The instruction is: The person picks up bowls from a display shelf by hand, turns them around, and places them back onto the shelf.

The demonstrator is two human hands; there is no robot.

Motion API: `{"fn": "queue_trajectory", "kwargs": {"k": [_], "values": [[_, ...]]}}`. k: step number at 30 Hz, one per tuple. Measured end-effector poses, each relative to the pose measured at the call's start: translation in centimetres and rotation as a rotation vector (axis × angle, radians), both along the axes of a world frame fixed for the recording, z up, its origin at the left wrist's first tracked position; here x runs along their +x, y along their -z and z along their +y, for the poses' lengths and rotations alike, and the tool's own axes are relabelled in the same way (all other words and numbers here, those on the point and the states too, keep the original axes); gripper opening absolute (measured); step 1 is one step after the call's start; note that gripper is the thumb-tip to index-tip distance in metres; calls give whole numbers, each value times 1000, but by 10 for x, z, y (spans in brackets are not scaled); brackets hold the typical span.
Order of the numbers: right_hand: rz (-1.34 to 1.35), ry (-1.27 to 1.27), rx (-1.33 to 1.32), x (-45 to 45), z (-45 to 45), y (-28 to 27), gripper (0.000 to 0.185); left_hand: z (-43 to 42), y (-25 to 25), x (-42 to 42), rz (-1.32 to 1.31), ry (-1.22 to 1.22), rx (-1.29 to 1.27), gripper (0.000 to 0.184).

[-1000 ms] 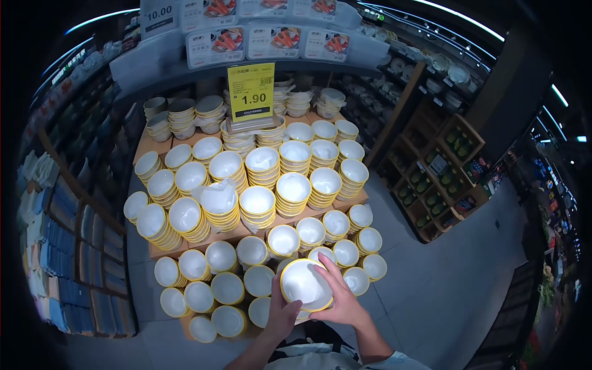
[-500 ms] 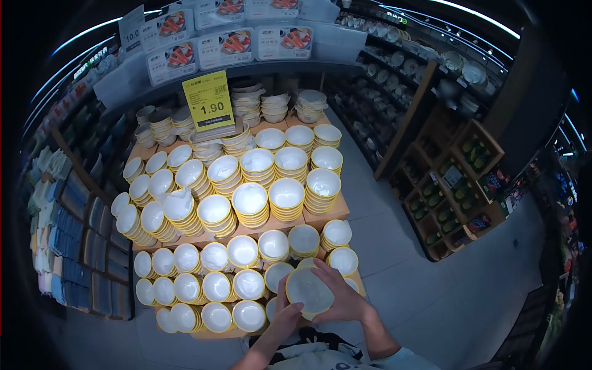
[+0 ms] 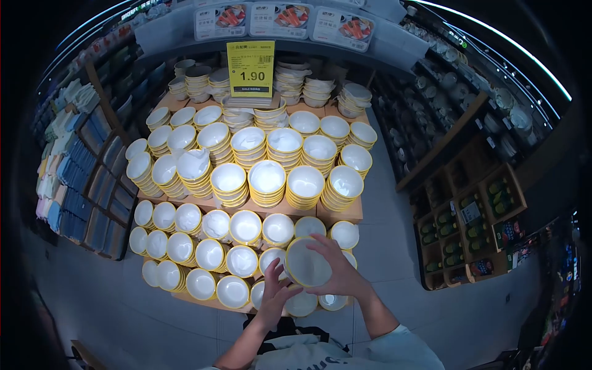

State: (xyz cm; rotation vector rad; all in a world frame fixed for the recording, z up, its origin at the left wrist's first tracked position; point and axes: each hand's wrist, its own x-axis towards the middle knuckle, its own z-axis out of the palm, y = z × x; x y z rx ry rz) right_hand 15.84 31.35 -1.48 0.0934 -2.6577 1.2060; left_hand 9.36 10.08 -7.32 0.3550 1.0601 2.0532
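My right hand (image 3: 339,269) grips a white bowl with a yellow rim (image 3: 308,263) at its right side, with fingers over the edge and thumb low. The bowl's inside faces up toward me. At the bowl's lower left is my left hand (image 3: 275,297), its fingers apart and curved. Whether its thumb touches the rim I cannot tell. Under and around both hands stand stacks of matching bowls; one bowl (image 3: 302,303) shows just below the held one, partly covered.
A stepped wooden display (image 3: 361,211) carries many bowl stacks. A yellow price sign (image 3: 251,69) rises at its back, below boxed goods (image 3: 280,21). Folded towels (image 3: 74,160) fill a shelf on the left. On the right stands a wooden crate rack (image 3: 459,234) with green-topped items.
My left hand has loosened from the bowl and its fingers have spread. The right hand still holds the bowl. My view has shifted, so the display sits higher and the sign farther right.
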Motion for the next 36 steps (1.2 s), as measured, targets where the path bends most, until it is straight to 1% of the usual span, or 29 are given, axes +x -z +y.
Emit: {"fn": "queue_trajectory", "kwargs": {"k": [1,2,4,5,6,7,9,10,12,13,17,20,28,30,36], "values": [[16,53,34,-18,16,-7,102,-4,14,-3,21,-42,-20,85],[19,108,62,-34,34,-14,101,-11,17,-2,9,-45,-9,85],[138,222,28,-73,80,-19,97,-17,21,-9,-39,-95,-27,74],[163,297,-5,-96,99,-25,96,-20,23,-8,-47,-132,-48,65],[190,372,-35,-120,117,-31,94,-24,26,-8,-58,-137,-43,65],[184,368,-31,-141,132,-31,94,-31,30,-8,-66,-136,-74,62],[199,486,98,-186,161,-32,92,-36,34,-15,-54,-142,-85,59],[211,482,104,-198,170,-27,92,-40,33,-17,-80,-163,-96,57],[95,540,213,-226,188,-18,92,-48,34,-24,-120,-209,-123,56],[86,540,236,-235,195,-11,94,-51,36,-27,-111,-233,-137,55],[45,542,212,-248,213,7,95,-70,41,-40,-128,-323,-176,54],[31,518,229,-253,220,15,95,-79,42,-48,-139,-344,-170,53],[-20,517,243,-253,212,3,96,-79,42,-61,-121,-325,-200,52],[-26,517,245,-254,214,5,96,-79,41,-61,-106,-320,-222,53],[-37,502,248,-259,216,18,97,-79,43,-60,-122,-298,-186,51]]}}
